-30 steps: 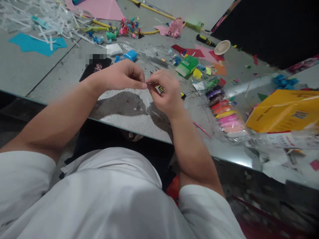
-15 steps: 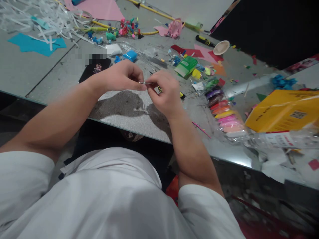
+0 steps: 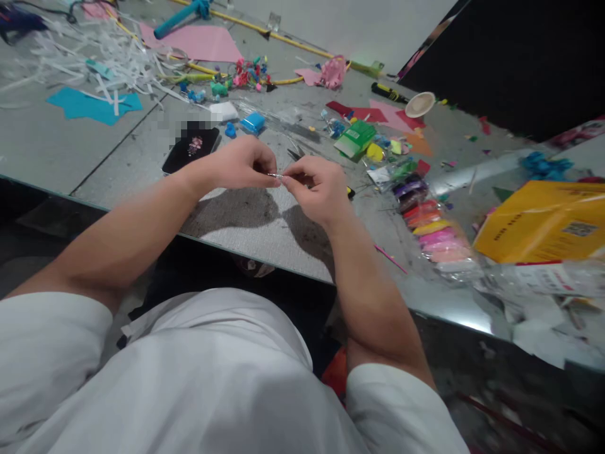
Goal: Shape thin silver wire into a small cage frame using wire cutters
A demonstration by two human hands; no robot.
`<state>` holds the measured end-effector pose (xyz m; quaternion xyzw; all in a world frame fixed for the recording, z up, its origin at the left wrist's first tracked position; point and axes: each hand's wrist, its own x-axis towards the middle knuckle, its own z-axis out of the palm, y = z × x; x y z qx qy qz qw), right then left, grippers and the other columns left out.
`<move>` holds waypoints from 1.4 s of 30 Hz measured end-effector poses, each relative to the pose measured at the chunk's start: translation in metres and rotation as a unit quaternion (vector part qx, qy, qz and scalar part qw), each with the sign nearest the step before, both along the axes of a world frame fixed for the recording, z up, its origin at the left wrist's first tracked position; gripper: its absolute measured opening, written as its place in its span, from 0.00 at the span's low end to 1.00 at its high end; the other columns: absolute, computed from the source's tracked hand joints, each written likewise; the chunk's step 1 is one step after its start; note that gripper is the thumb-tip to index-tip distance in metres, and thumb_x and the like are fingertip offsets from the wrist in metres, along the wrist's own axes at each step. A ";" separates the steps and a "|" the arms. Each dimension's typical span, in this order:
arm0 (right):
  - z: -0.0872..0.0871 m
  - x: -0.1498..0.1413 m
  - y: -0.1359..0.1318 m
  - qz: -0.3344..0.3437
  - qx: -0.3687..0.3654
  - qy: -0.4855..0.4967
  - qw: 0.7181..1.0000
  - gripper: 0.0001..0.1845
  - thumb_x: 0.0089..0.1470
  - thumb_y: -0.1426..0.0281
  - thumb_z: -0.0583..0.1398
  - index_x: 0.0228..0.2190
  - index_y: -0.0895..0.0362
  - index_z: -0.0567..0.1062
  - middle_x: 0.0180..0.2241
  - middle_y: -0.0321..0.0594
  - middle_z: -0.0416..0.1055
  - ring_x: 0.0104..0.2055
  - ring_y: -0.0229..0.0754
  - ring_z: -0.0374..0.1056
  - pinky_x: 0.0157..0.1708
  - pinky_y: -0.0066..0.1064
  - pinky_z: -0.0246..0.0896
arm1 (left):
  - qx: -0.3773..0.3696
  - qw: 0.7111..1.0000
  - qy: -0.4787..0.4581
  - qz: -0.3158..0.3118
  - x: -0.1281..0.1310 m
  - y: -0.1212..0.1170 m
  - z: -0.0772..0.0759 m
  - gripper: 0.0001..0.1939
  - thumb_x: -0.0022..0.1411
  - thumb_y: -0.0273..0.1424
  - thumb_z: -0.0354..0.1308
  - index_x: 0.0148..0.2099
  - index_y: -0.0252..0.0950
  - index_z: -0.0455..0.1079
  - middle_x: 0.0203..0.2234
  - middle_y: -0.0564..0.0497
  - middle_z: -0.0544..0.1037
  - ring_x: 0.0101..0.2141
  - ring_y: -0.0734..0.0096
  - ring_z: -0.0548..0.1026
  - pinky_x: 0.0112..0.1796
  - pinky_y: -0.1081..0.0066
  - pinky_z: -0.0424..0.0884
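My left hand (image 3: pixel 246 162) and my right hand (image 3: pixel 319 186) meet fingertip to fingertip above the near part of the table. Both are closed in a pinch on a thin silvery strand (image 3: pixel 275 176), one hand at each end; its exact kind is too small to make out. Behind my right hand, the dark pointed tips of a tool (image 3: pixel 297 153) lie on the table, and a black and yellow handle end (image 3: pixel 350 193) shows beside that hand. A black phone (image 3: pixel 191 146) lies by my left wrist. Farther back is a small blue packet (image 3: pixel 253 123).
Packs of coloured clay (image 3: pixel 437 234) and a yellow packet (image 3: pixel 548 221) lie at the right. A green packet (image 3: pixel 355 139), a cutter (image 3: pixel 388 92) and a pale shallow cup (image 3: pixel 420 104) lie farther back. Shredded white strips (image 3: pixel 108 69) cover the far left. The table edge (image 3: pixel 255 257) runs before me.
The whole view has shifted, so the table and hands appear lower. The fingertips of both hands still pinch the strand. A thin pale thread that hung below the fingers no longer shows.
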<state>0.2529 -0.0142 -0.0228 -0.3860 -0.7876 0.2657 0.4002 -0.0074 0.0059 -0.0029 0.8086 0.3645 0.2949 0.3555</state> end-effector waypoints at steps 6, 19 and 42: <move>-0.008 0.004 0.008 -0.038 -0.001 -0.025 0.999 0.11 0.67 0.59 0.82 0.36 0.46 0.89 0.36 0.42 0.87 0.44 0.59 0.85 0.50 0.55 0.87 | 0.008 0.999 0.044 0.019 0.005 -0.002 0.000 0.11 0.71 0.34 0.78 0.38 0.37 0.81 0.27 0.54 0.76 0.37 0.65 0.75 0.43 0.63 0.71; -0.020 0.001 0.020 -0.025 0.080 -0.052 0.995 0.07 0.73 0.63 0.75 0.38 0.42 0.87 0.39 0.44 0.87 0.47 0.62 0.83 0.56 0.60 0.87 | 0.076 0.997 0.035 0.001 -0.003 0.010 -0.014 0.14 0.74 0.45 0.75 0.44 0.40 0.85 0.34 0.50 0.84 0.39 0.63 0.80 0.47 0.61 0.74; -0.022 0.001 0.014 0.010 0.033 -0.047 0.998 0.07 0.77 0.56 0.71 0.44 0.43 0.86 0.41 0.44 0.85 0.50 0.60 0.83 0.58 0.59 0.88 | 0.042 0.988 0.145 0.008 -0.002 -0.011 0.018 0.18 0.74 0.47 0.70 0.44 0.35 0.84 0.33 0.50 0.79 0.38 0.64 0.76 0.46 0.62 0.68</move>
